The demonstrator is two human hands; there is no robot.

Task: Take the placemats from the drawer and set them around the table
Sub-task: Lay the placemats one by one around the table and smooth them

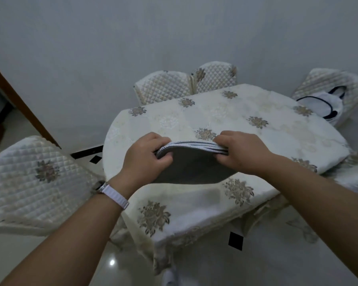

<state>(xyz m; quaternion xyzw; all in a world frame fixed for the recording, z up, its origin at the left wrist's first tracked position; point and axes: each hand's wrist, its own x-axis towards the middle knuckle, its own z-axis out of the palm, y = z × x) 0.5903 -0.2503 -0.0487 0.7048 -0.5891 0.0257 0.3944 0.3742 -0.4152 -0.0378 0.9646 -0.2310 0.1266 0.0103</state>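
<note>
I take this for a home dining room. The surface [277,129] in front of me is covered by a cream tablecloth [184,219] embroidered with flower sprays, its hem hanging down the side. Around it stand seats in matching quilted covers: the left chair [39,172], two far chairs [165,87], the right chair [327,81]. Behind is a plain pale wall [174,34]; below, a glossy floor [50,261]; at left, a wooden door frame [23,106].

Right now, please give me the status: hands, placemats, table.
Hands: left hand and right hand pinch the stack of placemats at its edges. Stack held over the table, none laid yet. Near the far-right chair, a white bag.
</note>
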